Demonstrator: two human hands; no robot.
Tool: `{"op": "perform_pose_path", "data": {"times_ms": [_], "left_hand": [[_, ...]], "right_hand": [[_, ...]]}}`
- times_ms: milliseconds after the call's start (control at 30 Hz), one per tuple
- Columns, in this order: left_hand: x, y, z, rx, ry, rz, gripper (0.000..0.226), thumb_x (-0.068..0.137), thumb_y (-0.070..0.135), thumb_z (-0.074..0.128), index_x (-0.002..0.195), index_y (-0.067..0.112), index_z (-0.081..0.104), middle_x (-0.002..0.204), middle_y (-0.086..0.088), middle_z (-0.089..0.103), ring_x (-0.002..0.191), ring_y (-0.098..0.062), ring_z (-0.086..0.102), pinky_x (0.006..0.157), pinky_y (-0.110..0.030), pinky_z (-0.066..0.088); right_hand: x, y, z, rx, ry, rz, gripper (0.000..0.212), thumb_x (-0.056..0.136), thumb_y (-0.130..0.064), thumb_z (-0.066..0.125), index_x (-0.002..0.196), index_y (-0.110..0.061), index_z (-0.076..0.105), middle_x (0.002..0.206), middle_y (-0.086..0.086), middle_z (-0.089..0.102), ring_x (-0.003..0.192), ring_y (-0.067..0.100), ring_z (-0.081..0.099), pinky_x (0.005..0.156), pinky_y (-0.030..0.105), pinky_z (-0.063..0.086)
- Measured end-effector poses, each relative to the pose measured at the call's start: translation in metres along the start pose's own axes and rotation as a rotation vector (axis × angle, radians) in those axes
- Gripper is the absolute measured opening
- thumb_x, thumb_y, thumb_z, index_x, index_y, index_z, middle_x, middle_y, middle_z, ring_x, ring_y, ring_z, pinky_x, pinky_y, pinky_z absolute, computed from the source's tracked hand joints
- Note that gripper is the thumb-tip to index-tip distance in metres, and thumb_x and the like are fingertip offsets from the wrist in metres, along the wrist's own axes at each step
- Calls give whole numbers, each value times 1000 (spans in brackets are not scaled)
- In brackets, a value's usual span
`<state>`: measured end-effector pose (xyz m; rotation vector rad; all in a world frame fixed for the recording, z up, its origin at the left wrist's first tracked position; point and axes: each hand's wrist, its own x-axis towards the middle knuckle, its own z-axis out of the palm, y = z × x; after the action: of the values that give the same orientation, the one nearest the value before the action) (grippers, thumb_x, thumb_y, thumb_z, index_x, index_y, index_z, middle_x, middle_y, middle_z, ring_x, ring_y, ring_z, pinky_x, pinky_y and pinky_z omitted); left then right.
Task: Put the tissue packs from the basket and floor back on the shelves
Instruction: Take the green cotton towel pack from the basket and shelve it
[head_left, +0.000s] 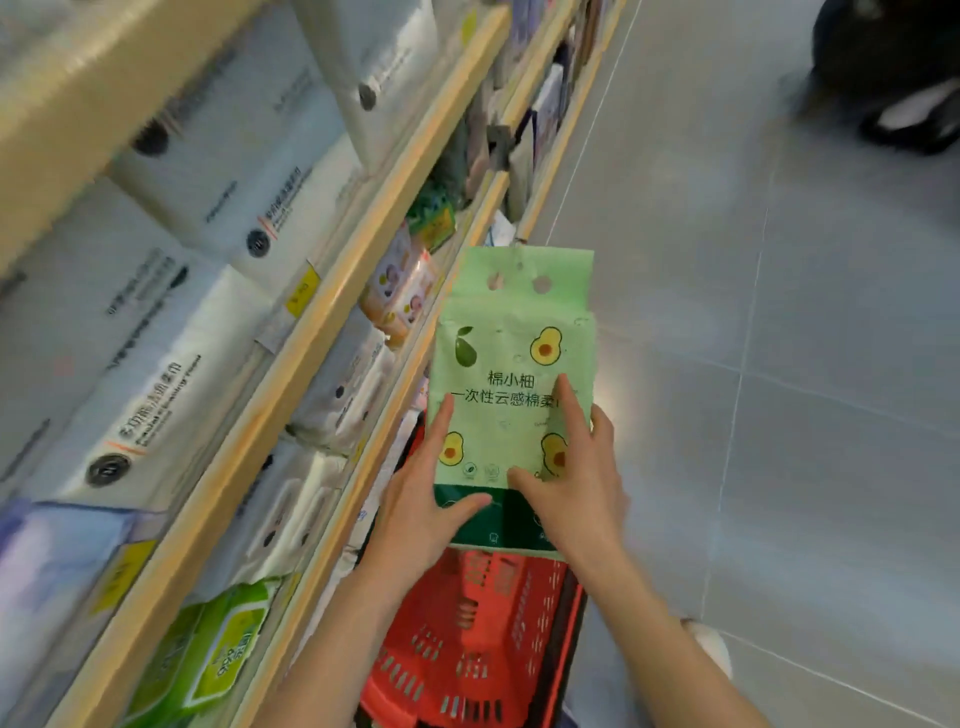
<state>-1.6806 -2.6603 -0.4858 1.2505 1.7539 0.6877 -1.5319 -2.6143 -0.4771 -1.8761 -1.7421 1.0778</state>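
A light green tissue pack (511, 358) with avocado pictures and a dark green bottom band is held upright above the red basket (467, 644). My left hand (423, 499) grips its lower left side, thumb on the dark band. My right hand (571, 478) grips its lower right side, fingers spread over the front. The basket stands on the floor under the pack; its visible part holds nothing. Wooden shelves (311, 332) run along the left, filled with white tissue packs (171, 364).
A green wipes pack (218, 649) lies on a lower shelf at the bottom left. Small orange packs (400, 291) and green packs (434, 218) sit further along the shelves. Grey tiled floor (779, 364) spreads to the right. A dark figure (893, 73) stands at the top right.
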Motion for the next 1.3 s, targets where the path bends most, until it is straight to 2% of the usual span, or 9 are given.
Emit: {"op": "perform_pose_path", "data": {"times_ms": [233, 433, 567, 700, 767, 867, 967, 1133, 1300], "left_hand": [[-13, 138, -15, -23, 313, 126, 101, 72, 23, 77, 140, 52, 9, 124, 46, 20, 102, 43, 17, 81, 12, 21], [-29, 272, -13, -14, 486, 220, 100, 71, 25, 77, 137, 57, 9, 119, 48, 22, 107, 34, 25, 99, -17, 30], [-40, 357, -18, 30, 604, 289, 102, 71, 22, 78, 134, 58, 7, 120, 43, 26, 100, 26, 40, 79, 6, 32], [-54, 424, -37, 88, 687, 388, 101, 72, 22, 77, 134, 59, 6, 120, 46, 25, 94, 38, 34, 87, -2, 34], [-61, 452, -52, 104, 739, 422, 102, 71, 21, 77, 135, 58, 7, 131, 38, 27, 111, 24, 37, 98, -17, 37], [-72, 482, -78, 154, 849, 472, 102, 71, 21, 77, 135, 58, 6, 135, 26, 33, 114, 9, 41, 93, -8, 34], [-82, 498, -107, 206, 954, 490, 101, 72, 23, 77, 134, 57, 5, 130, 24, 39, 110, 6, 45, 84, -2, 31], [-98, 514, -163, 275, 1072, 530, 102, 72, 29, 76, 136, 60, 1, 134, 33, 28, 119, 7, 38, 98, -20, 34], [-114, 538, -223, 353, 1193, 559, 101, 75, 24, 74, 134, 58, 0, 135, 29, 29, 111, 16, 30, 88, -3, 21]], "right_hand": [[14, -71, -143, 98, 53, -266, 94, 66, -28, 72, 136, -54, 14, 135, -16, 38, 116, 5, 44, 79, 32, 42], [22, -116, -267, 138, 102, -489, 95, 67, -29, 71, 133, -59, 12, 144, -18, 33, 123, 7, 43, 85, 42, 49], [22, -149, -343, 184, 136, -641, 93, 68, -27, 70, 135, -56, 13, 146, -18, 30, 128, 7, 38, 89, 41, 47], [20, -188, -397, 221, 193, -766, 93, 69, -26, 70, 137, -54, 13, 145, -13, 32, 126, 10, 41, 85, 37, 48], [17, -210, -417, 250, 210, -833, 92, 70, -26, 71, 138, -51, 15, 145, -11, 33, 125, 11, 42, 83, 34, 46], [14, -246, -438, 282, 226, -958, 91, 70, -26, 72, 139, -49, 16, 145, -10, 34, 124, 11, 42, 78, 29, 45], [11, -285, -447, 319, 211, -1078, 90, 71, -25, 73, 139, -47, 18, 145, -11, 34, 125, 8, 39, 79, 27, 41], [4, -354, -445, 374, 182, -1215, 91, 71, -25, 74, 140, -45, 19, 142, -10, 37, 121, 6, 40, 86, 37, 47], [-4, -428, -441, 473, 166, -1318, 91, 69, -20, 76, 142, -36, 23, 140, -4, 41, 123, 8, 40, 90, 29, 42]]}}
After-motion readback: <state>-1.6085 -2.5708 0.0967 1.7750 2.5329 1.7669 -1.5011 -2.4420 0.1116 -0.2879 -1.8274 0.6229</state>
